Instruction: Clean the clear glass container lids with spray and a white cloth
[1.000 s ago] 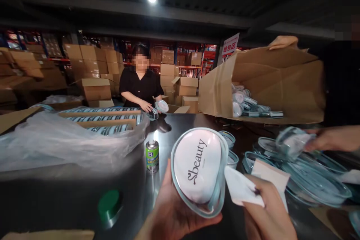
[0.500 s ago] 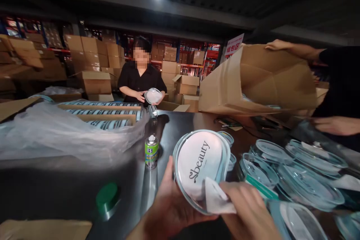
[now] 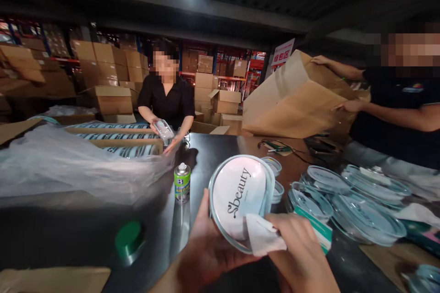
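Note:
My left hand [image 3: 206, 249] grips an oval clear case [image 3: 240, 194] with a white insert printed "Sbeauty", tilted up toward me. My right hand [image 3: 300, 254] pinches a small white cloth [image 3: 263, 236] and presses it against the case's lower right edge. Both hands are low in the middle of the view, above a dark shiny table [image 3: 85, 233].
A small green spray can [image 3: 182, 183] stands left of the case, with its green cap [image 3: 129, 239] nearer me. Several clear cases [image 3: 364, 213] lie piled at right. A plastic-lined carton [image 3: 113, 149] sits at left. One person across handles a case; another at right tips a big cardboard box [image 3: 295, 100].
The cloth went from held apart at the right to pressed on the case's lower edge. The person at right tipped the big box over. The person across lowered their case.

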`<state>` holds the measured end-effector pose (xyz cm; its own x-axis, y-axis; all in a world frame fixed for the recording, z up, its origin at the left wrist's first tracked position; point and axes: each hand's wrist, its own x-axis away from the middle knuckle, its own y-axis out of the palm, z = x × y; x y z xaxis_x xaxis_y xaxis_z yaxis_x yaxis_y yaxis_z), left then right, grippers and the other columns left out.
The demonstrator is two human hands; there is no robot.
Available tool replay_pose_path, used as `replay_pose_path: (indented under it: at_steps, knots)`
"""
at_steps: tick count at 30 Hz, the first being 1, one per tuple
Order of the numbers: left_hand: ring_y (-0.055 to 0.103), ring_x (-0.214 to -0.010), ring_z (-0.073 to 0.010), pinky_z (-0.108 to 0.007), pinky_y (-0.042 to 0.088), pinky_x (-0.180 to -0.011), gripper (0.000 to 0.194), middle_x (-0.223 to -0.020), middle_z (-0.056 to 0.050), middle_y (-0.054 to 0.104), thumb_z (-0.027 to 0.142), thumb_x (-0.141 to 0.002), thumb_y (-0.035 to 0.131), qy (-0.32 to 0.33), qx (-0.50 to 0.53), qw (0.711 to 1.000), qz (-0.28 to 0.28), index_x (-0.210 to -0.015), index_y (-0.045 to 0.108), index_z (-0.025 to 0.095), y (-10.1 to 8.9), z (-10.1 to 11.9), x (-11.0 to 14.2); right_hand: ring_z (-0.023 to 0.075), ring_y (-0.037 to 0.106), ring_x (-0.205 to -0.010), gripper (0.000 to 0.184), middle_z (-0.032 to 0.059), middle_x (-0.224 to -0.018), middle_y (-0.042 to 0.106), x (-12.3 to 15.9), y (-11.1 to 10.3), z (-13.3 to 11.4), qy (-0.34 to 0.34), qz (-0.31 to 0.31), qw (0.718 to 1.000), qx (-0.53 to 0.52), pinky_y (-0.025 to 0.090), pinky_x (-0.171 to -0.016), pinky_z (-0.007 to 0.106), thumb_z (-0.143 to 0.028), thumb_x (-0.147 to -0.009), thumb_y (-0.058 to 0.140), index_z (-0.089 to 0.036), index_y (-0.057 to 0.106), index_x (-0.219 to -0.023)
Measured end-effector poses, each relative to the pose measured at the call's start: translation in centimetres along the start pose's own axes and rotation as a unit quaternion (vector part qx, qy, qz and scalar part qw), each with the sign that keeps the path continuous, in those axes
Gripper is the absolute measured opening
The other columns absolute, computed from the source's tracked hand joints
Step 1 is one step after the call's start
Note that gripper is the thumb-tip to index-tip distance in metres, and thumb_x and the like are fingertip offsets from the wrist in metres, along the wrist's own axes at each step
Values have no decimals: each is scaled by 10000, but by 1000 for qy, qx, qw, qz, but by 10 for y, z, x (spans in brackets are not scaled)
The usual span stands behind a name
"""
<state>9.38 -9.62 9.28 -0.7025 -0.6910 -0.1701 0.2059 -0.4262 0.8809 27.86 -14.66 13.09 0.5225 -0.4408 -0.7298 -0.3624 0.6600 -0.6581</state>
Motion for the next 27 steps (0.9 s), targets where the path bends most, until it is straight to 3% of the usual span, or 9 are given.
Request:
replay_pose_path:
  at_steps: [5, 8, 10, 14, 20, 27]
  knots:
    - [632, -1035, -313, -420, 467, -901, 953, -1232, -218, 626, 777, -811, 313, -59, 45, 997, -1, -1395, 422, 32, -6, -2, -6, 206, 527, -836, 230, 73, -991, 625, -12, 13, 7, -19, 29, 999, -6, 415, -746, 349, -93, -869, 440, -205, 635, -919]
    - [634, -1035, -301, -426, 472, -889, 915, -1230, -188, 634, 758, -835, 290, -81, 57, 995, -11, -1410, 409, 56, -2, -6, -7, 224, 508, -860, 285, 76, -1015, 613, -22, 22, 5, 23, 57, 997, -36, 412, -760, 387, -142, -905, 390, -221, 630, -771]
    - [620, -1080, -308, -420, 477, -878, 913, -1273, -186, 610, 762, -834, 280, -97, 58, 993, -14, -1412, 410, 67, -1, -7, -7, 219, 505, -860, 268, 76, -997, 611, -24, 26, 2, 54, 42, 996, -52, 428, -758, 371, -159, -915, 397, -223, 641, -826]
    - [627, -1065, -308, -412, 483, -858, 954, -1260, -204, 614, 784, -820, 257, -109, 47, 993, -10, -1391, 434, 42, -8, -5, -8, 197, 510, -841, 233, 65, -970, 619, -16, 28, 4, 4, -1, 997, -75, 438, -737, 323, -148, -919, 420, -207, 627, -1009]
    - [633, -1029, -304, -417, 485, -846, 924, -1221, -174, 641, 786, -811, 292, -91, 59, 994, -5, -1379, 462, 78, -12, -2, -11, 224, 482, -853, 326, 87, -1003, 605, -20, 30, 14, -6, 55, 998, -18, 382, -755, 389, -115, -911, 361, -207, 614, -727]
    - [669, -902, -290, -420, 483, -839, 953, -1050, -168, 709, 819, -760, 357, -123, 71, 990, 16, -1305, 543, 61, -15, -4, -14, 202, 485, -828, 269, 62, -993, 614, -22, 35, 4, -10, 33, 998, -49, 373, -737, 354, -170, -934, 403, -208, 622, -783]
